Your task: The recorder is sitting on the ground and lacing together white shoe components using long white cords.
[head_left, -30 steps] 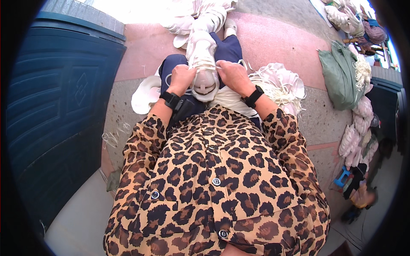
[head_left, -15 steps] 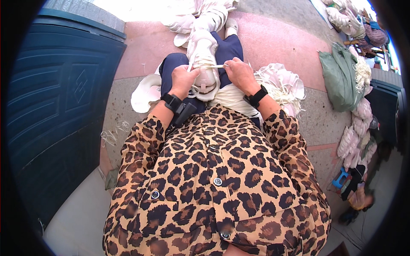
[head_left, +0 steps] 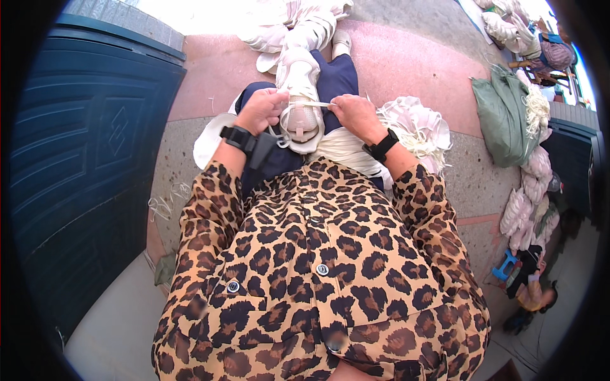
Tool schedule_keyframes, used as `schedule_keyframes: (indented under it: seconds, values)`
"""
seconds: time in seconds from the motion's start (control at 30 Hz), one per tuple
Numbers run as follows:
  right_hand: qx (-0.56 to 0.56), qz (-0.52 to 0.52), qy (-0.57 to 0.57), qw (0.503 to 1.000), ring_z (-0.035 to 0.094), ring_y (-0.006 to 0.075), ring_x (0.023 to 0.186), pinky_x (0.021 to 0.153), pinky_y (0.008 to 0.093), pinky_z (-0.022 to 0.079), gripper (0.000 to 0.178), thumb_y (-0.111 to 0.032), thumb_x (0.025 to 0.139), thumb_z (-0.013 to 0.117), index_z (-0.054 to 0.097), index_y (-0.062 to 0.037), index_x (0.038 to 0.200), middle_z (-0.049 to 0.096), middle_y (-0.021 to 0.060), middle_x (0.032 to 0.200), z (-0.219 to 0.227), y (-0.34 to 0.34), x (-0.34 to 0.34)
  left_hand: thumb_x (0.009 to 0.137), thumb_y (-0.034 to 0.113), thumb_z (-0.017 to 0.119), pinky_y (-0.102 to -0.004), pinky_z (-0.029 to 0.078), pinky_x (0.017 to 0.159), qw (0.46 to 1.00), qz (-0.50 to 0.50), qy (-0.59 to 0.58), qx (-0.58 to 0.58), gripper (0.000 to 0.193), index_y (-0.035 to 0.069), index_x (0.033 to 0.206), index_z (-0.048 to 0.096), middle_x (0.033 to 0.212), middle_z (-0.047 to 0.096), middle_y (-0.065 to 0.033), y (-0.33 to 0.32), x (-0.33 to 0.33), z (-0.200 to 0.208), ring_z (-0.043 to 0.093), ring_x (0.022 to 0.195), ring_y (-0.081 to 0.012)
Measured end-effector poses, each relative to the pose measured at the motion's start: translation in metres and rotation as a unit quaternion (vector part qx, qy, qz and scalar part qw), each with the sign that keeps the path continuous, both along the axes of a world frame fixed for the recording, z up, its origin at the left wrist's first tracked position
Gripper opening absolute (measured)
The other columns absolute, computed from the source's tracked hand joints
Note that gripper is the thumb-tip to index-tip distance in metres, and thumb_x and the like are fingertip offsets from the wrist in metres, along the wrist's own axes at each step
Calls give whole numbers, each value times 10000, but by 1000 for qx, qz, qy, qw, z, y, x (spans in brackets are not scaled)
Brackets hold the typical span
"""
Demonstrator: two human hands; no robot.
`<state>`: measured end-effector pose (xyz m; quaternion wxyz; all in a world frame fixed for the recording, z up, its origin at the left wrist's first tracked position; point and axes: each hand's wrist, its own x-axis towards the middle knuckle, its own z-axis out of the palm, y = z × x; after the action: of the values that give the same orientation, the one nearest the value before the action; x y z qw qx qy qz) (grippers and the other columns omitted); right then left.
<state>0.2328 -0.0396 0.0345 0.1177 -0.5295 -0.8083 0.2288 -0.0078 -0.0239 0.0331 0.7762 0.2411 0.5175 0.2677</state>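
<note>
Between my knees lies a white shoe upper [head_left: 300, 125] with pale pink parts, the nearest in a row of similar uppers [head_left: 298, 66] reaching away from me. A flat white shoelace [head_left: 318, 103] runs taut across its lacing area. My right hand [head_left: 357, 117] pinches the lace's right end between thumb and fingers. To the left of the upper, my left hand [head_left: 262, 109] is closed on a lace at its fingertips, with a loop hanging below. A bundle of cream laces [head_left: 352, 151] rests across my lap, near the right wrist.
White uppers with loose laces [head_left: 416, 130] are heaped on my right, and another white piece [head_left: 210, 141] lies on my left. A dark blue door [head_left: 95, 140] stands at left. Farther right are a green sack [head_left: 505, 117], bundled uppers [head_left: 518, 213], a blue stool [head_left: 505, 263] and another person [head_left: 535, 295].
My left hand has drawn a little left and up, away from the upper. The right hand has shifted slightly left and down, keeping the lace stretched.
</note>
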Motion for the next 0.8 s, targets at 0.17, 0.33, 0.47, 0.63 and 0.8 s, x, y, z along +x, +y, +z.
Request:
schedule_keyframes:
  seconds: [0.17, 0.33, 0.47, 0.63, 0.8]
  values:
    - [179, 86, 6, 980, 592, 225, 594, 517, 327, 472, 61, -135, 792, 528, 587, -129, 807, 556, 43, 638, 4, 9, 27, 847, 213, 549, -198, 165, 337, 988, -99, 60, -106, 194, 104, 702, 481, 499, 308, 93, 12, -3, 4, 243, 375, -16]
    - [173, 70, 20, 982, 590, 256, 631, 577, 355, 479, 126, -181, 793, 557, 561, -97, 887, 579, 81, 714, 6, 14, 56, 874, 288, 516, -193, 187, 350, 990, -2, 143, 8, 233, 93, 747, 507, 515, 309, 94, 5, -19, 29, 266, 397, -21]
    - [4, -119, 127, 985, 573, 343, 777, 703, 410, 456, 205, -200, 839, 513, 562, -10, 899, 585, 194, 799, 4, 11, 45, 881, 234, 514, -219, 345, 441, 984, 165, 0, 64, 182, 54, 859, 530, 544, 387, 50, 21, -97, 47, 360, 436, -61]
    - [-143, -40, 214, 965, 578, 314, 875, 782, 364, 442, 183, -56, 812, 468, 596, 33, 906, 596, 210, 923, -7, -8, 14, 902, 120, 461, -231, 313, 533, 918, 277, -179, 219, 151, -8, 952, 524, 607, 378, 4, 33, -217, 113, 364, 532, -83]
    - [0, -11, 141, 990, 565, 341, 876, 772, 378, 452, 236, 32, 735, 462, 616, 19, 913, 593, 209, 905, -15, -5, 11, 885, 105, 491, -199, 332, 514, 935, 259, 77, 231, 228, -25, 1071, 518, 664, 424, 16, 23, -182, 136, 378, 536, -51]
